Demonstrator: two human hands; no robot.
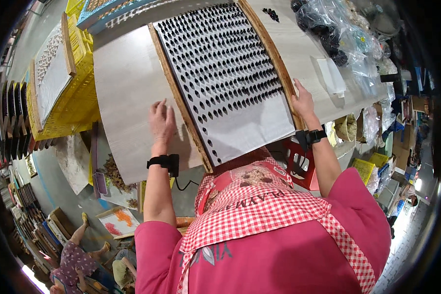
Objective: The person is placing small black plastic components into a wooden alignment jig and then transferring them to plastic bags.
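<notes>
Black pieces (218,112) in rows, both hands beside the tray (172,78)

Tray lies on the pale table (125,98), mid-scene, near end close to the checked apron (259,213). White sheet (259,122) between two wooden side rails; pieces fill the far and middle parts, a column runs down the left to the near edge, near right part bare.

Left hand (161,121): left of the left rail (190,122), apart from it, over the table. Fingers loosely bent, slightly parted, nothing visible in them. Can't tell if they touch the tabletop.

Right hand (304,102): at the right rail (274,51), near half, seems to touch its outer side. Thumb and fingers apart, no piece seen in them; firm grip or light rest, cannot tell.

Doing it well, my read: handle the tray by the rails only, fingertips off the sheet. Match left and right contact so it sits level; a tilt or jolt could shift the rows. Watch the right wristband (314,136), close to the near right corner. Small black cluster (270,14), far right on the table: best kept clear of sleeves and elbows.
</notes>
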